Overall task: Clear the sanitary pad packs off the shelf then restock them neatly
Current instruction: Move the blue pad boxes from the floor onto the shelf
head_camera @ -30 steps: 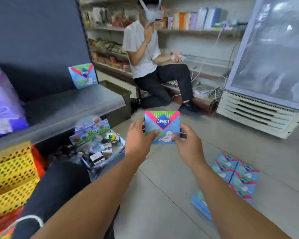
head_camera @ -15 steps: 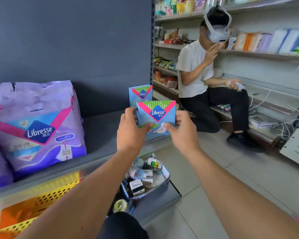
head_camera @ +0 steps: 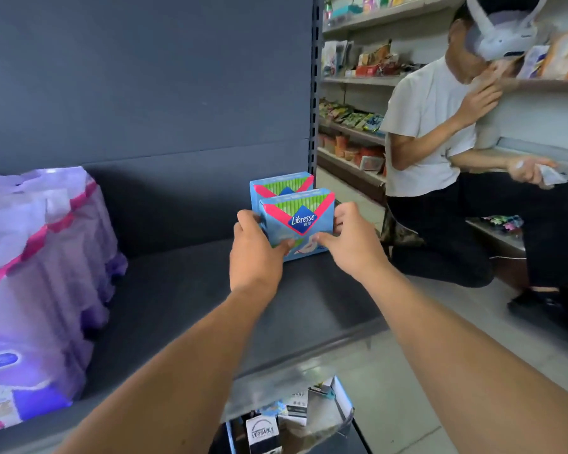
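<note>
I hold a small blue Libresse pad box (head_camera: 298, 218) upright with both hands at the right end of the dark grey shelf (head_camera: 184, 290). My left hand (head_camera: 255, 253) grips its left side and my right hand (head_camera: 347, 241) grips its right side, thumbs on the front face. Its bottom edge is at the shelf surface. Directly behind it stands a second identical blue box (head_camera: 281, 185), partly hidden. Large purple pad packs (head_camera: 36, 276) sit at the left end of the shelf.
A person in a white shirt (head_camera: 440, 132) crouches on the floor to the right, wearing a headset. Below the shelf edge is a tray of small boxed goods (head_camera: 289, 417). Stocked shelves (head_camera: 351, 122) line the far wall. Bare shelf lies between the boxes and purple packs.
I carried the blue box from in front of me over the floor up onto the shelf, and it now stands just in front of the box that was there. The view turned left toward the shelf.
</note>
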Demonstrator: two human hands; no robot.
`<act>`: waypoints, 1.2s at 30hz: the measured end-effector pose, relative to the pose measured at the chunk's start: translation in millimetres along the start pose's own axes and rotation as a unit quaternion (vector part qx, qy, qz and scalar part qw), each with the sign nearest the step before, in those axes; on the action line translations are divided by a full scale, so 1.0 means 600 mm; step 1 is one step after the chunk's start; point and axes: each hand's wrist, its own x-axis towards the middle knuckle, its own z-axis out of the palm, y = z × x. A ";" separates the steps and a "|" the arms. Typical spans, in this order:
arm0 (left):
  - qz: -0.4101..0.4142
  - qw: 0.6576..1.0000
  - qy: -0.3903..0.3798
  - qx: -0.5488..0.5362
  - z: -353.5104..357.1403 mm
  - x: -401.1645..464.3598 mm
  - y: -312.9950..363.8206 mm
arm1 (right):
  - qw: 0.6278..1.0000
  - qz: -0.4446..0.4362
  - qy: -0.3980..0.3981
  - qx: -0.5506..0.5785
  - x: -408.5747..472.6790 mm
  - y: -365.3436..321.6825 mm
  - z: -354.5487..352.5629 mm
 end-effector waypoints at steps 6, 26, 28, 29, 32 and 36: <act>-0.019 0.999 0.006 0.042 0.019 0.039 -0.024 | 1.000 -0.012 0.001 -0.023 0.053 0.008 0.031; -0.007 0.996 -0.002 0.094 0.022 0.074 -0.032 | 0.997 -0.005 0.017 -0.071 0.084 0.014 0.055; -0.005 0.995 -0.003 0.098 0.022 0.075 -0.031 | 0.998 -0.005 0.017 -0.067 0.084 0.013 0.055; -0.007 0.995 -0.004 0.100 0.022 0.075 -0.031 | 0.998 -0.003 0.015 -0.065 0.082 0.014 0.055; -0.014 0.995 -0.008 0.103 0.021 0.074 -0.030 | 0.997 0.002 0.004 -0.077 0.080 0.012 0.053; -0.018 0.997 -0.008 0.080 0.018 0.061 -0.015 | 0.994 0.022 -0.021 -0.104 0.071 0.006 0.043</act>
